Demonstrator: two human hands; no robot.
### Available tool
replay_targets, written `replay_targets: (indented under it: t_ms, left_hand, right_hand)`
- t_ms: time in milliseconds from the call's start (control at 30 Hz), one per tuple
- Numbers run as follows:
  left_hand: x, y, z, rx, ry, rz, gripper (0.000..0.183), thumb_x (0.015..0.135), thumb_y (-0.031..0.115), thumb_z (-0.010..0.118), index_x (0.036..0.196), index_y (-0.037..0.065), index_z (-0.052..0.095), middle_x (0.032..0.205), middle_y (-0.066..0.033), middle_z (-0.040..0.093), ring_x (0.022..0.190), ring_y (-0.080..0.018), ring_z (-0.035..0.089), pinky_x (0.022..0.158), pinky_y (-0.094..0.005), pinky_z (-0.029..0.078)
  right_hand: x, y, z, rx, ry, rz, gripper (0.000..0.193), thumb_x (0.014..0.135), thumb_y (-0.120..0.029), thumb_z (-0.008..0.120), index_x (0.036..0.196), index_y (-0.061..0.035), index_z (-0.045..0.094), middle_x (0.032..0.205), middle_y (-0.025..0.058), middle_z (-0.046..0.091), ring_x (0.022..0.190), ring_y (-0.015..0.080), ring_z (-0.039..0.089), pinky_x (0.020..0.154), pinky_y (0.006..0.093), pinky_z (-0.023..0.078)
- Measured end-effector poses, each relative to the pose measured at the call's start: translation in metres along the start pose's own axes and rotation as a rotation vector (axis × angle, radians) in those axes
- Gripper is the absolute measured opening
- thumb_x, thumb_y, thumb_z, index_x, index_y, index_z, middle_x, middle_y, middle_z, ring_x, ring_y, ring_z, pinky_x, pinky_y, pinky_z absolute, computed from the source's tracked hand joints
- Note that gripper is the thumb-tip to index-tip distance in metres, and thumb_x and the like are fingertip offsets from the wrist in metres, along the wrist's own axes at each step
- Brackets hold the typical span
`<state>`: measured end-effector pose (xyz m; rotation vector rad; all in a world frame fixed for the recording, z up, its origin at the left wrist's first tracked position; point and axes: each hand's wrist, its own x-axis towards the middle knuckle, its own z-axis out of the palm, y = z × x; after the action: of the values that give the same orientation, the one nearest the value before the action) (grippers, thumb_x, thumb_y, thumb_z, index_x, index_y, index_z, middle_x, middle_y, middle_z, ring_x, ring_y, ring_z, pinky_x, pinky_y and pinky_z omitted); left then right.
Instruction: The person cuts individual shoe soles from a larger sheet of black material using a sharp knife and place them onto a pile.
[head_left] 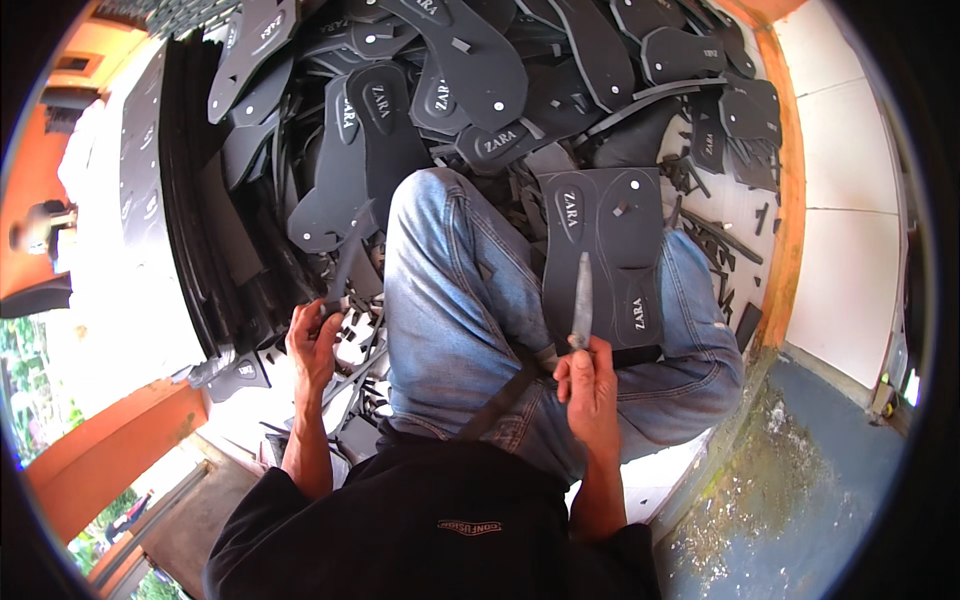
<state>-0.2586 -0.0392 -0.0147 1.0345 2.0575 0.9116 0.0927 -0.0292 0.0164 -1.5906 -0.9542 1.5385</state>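
Observation:
My right hand (590,388) is closed round the handle of a knife (583,300), its grey blade pointing away from me. The blade lies over a black foam sheet (615,240) that rests on my lap. Two sole shapes are marked on this sheet, and a small scrap sits on its upper part. Off to the left, beside my knee, my left hand (312,342) pinches a thin dark foam strip (350,255). Another dark strip (500,400) lies across my jeans. Beyond my knees is a heap of cut black foam soles (385,125).
At the left stands a stack of black foam sheets (195,200). Foam offcuts (715,240) litter the white floor on both sides. An orange-edged ledge (785,220) borders the right, with a stained grey floor (800,480) beyond. A blurred person (50,228) is at the far left.

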Motion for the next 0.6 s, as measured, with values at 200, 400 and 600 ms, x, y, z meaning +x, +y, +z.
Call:
replay_targets:
  t_ms: [200, 400, 600]
  left_hand:
    - [-0.011, 0.089, 0.083, -0.125, -0.611, 0.01, 0.026, 0.091, 0.018, 0.056, 0.101, -0.005, 0.06, 0.077, -0.006, 0.062, 0.061, -0.0095, 0.057, 0.055, -0.0236, 0.045]
    - [0.002, 0.092, 0.083, -0.215, -0.824, -0.161, 0.035, 0.091, 0.03, 0.056, 0.091, -0.003, 0.064, 0.062, -0.0072, 0.059, 0.048, -0.0097, 0.053, 0.044, -0.0232, 0.042]
    - [-0.023, 0.123, 0.119, -0.014, -0.544, 0.54, 0.029, 0.075, 0.014, 0.074, 0.099, 0.0, 0.066, 0.078, -0.0082, 0.065, 0.068, -0.017, 0.061, 0.063, -0.0296, 0.048]
  right_hand:
    - [0.012, -0.001, 0.021, -0.277, 0.118, -0.326, 0.015, 0.09, -0.016, 0.053, 0.092, -0.0017, 0.057, 0.072, 0.0121, 0.059, 0.055, 0.0221, 0.056, 0.053, 0.0307, 0.044]
    - [0.016, 0.0, -0.004, -0.709, 0.285, -0.403, 0.019, 0.09, -0.022, 0.051, 0.083, -0.0051, 0.057, 0.068, 0.0125, 0.058, 0.058, 0.0343, 0.057, 0.052, 0.0418, 0.043]
    - [0.019, -0.016, 0.013, 0.182, -0.14, 0.064, 0.029, 0.094, -0.026, 0.046, 0.082, -0.0013, 0.054, 0.052, 0.0034, 0.048, 0.044, 0.011, 0.046, 0.042, 0.0272, 0.034]
